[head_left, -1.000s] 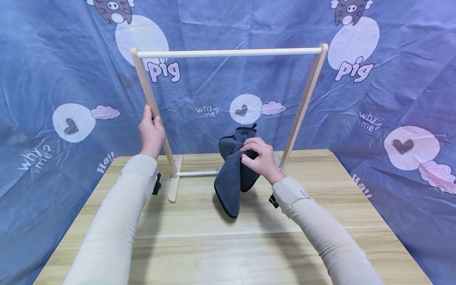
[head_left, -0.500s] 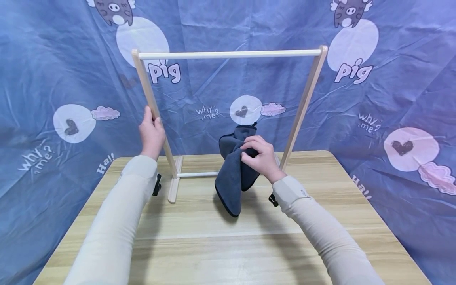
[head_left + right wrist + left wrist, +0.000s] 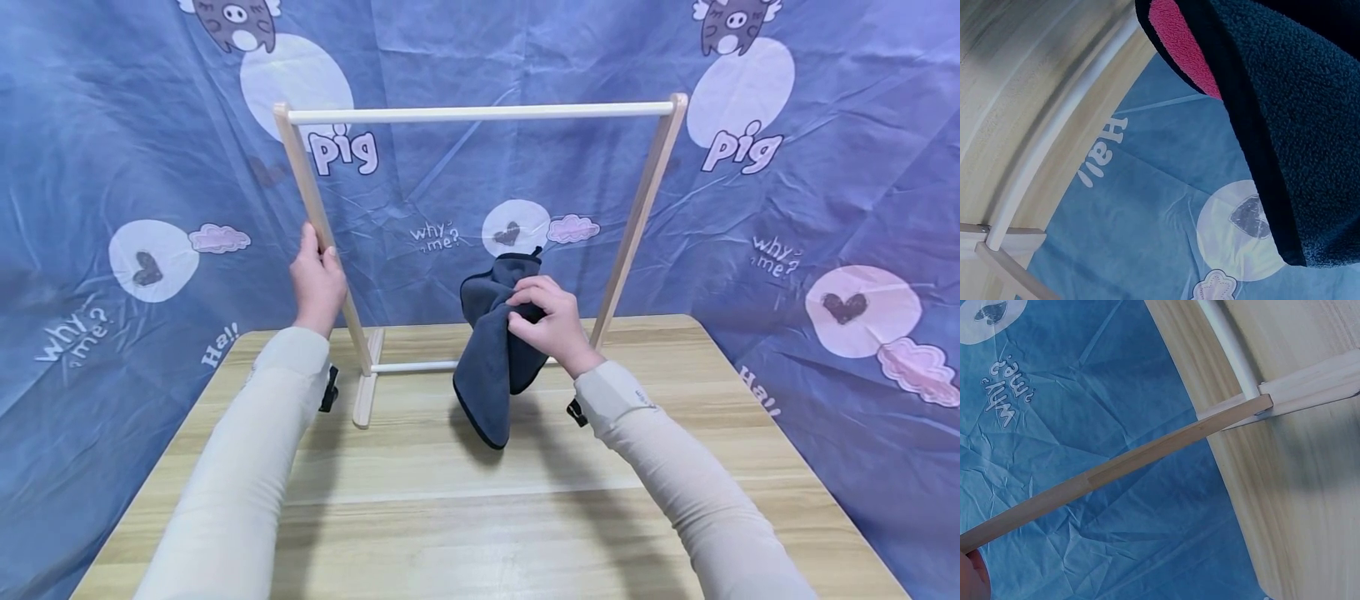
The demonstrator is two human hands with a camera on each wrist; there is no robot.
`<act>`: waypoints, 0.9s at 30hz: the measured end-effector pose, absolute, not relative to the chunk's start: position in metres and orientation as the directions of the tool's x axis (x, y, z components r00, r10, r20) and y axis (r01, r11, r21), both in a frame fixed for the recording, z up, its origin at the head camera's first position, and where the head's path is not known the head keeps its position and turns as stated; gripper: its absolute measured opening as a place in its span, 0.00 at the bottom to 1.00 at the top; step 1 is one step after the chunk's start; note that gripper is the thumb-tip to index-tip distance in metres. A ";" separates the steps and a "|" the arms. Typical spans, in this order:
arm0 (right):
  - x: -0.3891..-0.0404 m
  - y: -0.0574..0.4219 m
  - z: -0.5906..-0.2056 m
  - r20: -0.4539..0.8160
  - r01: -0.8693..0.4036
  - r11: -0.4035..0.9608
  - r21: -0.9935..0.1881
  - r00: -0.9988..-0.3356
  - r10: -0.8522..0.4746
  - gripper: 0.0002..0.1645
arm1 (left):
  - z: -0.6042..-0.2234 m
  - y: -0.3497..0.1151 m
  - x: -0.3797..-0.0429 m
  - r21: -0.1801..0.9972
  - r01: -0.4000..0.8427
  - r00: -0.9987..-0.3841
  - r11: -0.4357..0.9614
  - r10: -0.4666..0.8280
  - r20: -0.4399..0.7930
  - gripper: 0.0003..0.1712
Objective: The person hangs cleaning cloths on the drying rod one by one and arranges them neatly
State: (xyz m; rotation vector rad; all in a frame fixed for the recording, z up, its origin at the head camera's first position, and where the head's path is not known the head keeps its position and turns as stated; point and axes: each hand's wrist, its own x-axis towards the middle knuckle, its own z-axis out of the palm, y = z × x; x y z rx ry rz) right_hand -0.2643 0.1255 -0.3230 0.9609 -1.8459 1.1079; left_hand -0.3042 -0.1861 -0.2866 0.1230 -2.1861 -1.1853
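A wooden rack (image 3: 480,113) with a white top bar stands on the table. My left hand (image 3: 318,283) grips its left post (image 3: 303,179), fingers behind and thumb in front. In the left wrist view a bit of that left hand (image 3: 972,578) shows at the end of the post (image 3: 1116,469). My right hand (image 3: 551,321) pinches the middle of a dark grey towel (image 3: 483,367) with black edging and a small corner loop. The towel hangs in folds in front of the rack's lower bar. Seen from the right wrist, the towel (image 3: 1297,125) is fuzzy, with a pink part showing.
The rack's right post (image 3: 637,225) rises behind my right hand, and its left foot (image 3: 364,400) lies on the wood-grain table (image 3: 465,533). A blue printed curtain (image 3: 420,67) hangs behind and on both sides. The lower bar (image 3: 416,367) runs close over the tabletop.
My right hand has lifted the towel slightly, so its top corner and lower tip sit higher. My left hand stays on the post.
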 end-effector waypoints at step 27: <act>-0.258 0.119 -0.291 0.923 -0.911 0.332 -0.245 -0.323 -0.207 0.08 | -0.288 -0.189 -0.307 0.795 0.199 -0.816 0.573 -0.353 0.458 0.25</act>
